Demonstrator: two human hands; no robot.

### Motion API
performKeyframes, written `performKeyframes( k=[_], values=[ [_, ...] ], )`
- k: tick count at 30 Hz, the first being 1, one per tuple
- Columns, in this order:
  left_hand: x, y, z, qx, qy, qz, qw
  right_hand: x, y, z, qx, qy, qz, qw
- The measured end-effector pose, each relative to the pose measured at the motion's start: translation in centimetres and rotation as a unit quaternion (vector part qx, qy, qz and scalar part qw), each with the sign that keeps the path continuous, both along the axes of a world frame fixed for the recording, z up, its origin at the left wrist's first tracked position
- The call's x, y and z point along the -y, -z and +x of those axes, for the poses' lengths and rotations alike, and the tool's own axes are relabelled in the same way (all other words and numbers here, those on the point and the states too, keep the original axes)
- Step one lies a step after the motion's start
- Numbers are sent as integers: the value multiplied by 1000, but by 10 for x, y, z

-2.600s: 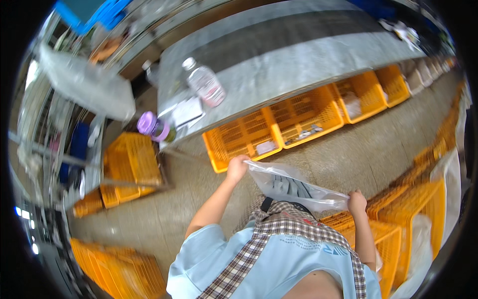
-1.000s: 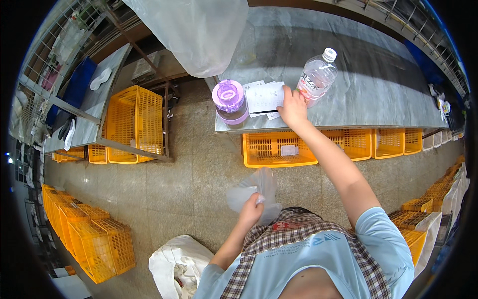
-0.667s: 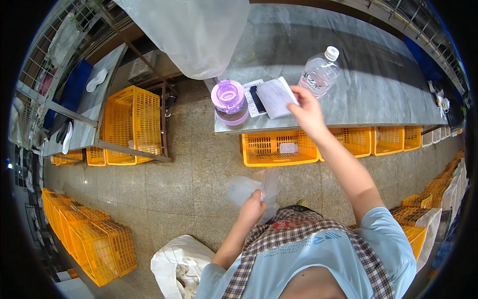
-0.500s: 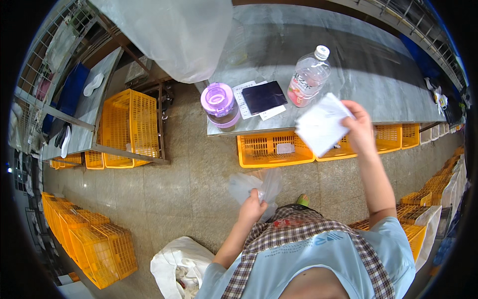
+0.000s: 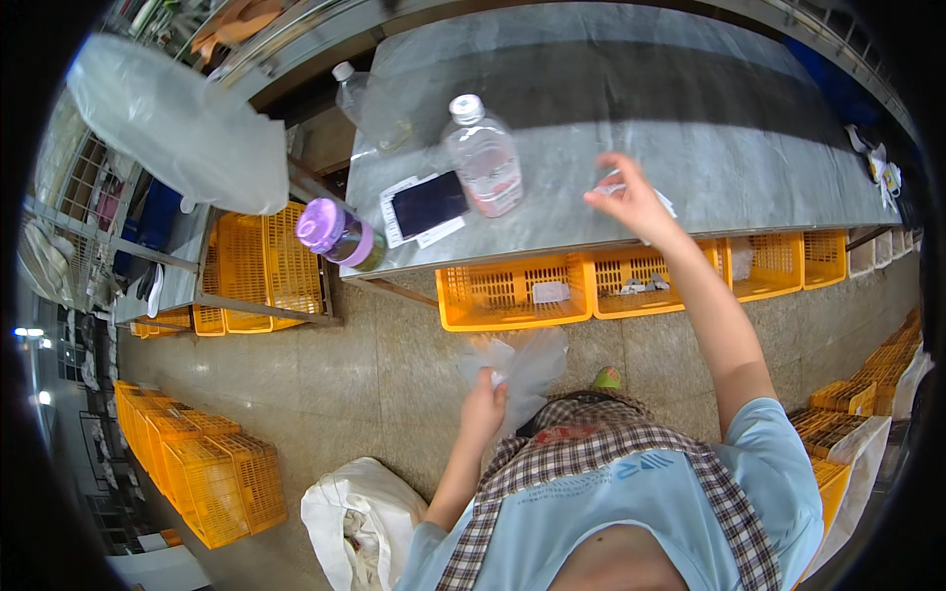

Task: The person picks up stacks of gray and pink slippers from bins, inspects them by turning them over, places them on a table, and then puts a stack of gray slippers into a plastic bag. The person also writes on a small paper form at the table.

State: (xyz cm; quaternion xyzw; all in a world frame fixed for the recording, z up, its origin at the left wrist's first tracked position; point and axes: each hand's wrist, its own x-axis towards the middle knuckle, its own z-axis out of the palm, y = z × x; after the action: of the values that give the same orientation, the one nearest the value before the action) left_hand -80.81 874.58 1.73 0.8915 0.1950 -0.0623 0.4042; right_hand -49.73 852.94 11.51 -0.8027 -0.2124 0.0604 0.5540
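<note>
My left hand (image 5: pixel 482 406) is closed around a bunched clear plastic bag (image 5: pixel 537 369), held low in front of the checked apron. Over the front part of the grey table (image 5: pixel 552 148), my right hand (image 5: pixel 631 197) is curled around white paper (image 5: pixel 666 203). Only slivers of that paper show, between the fingers and beside the palm; the hand hides the rest. Left of this hand, a clear bottle with a white cap (image 5: pixel 485 163) stands on the table. Beside it, a dark flat rectangle (image 5: pixel 430 205) lies on white printed sheets (image 5: pixel 399 234).
A purple-lidded drinking bottle (image 5: pixel 340 236) stands at the table's near left corner, another clear bottle (image 5: pixel 370 108) farther back. A whitish plastic sheet (image 5: pixel 182 128) hangs at left. Yellow crates (image 5: pixel 512 315) sit under the table; stacked crates (image 5: pixel 212 483) and a white sack (image 5: pixel 365 522) are on the floor.
My right hand has moved left and farther over the table, and the paper has turned from face-on to mostly hidden. The view has shifted right; my left hand still grips the bag.
</note>
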Motion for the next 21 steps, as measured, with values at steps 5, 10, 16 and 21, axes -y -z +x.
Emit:
performKeyframes(
  k=[5, 10, 16, 21],
  values=[
    [45, 1, 19, 36, -95, -22, 995, 78, 30, -105, -298, -569, -95, 760],
    [84, -16, 47, 72, -58, 128, 987, 130, 129, -171, -435, -442, -139, 772],
    [113, -41, 76, 89, -1, 227, 970, 143, 214, -191, -536, -428, -178, 706],
    [124, -48, 103, 150, 4, 224, 963, 144, 264, -199, -252, -477, -253, 803]
  ],
)
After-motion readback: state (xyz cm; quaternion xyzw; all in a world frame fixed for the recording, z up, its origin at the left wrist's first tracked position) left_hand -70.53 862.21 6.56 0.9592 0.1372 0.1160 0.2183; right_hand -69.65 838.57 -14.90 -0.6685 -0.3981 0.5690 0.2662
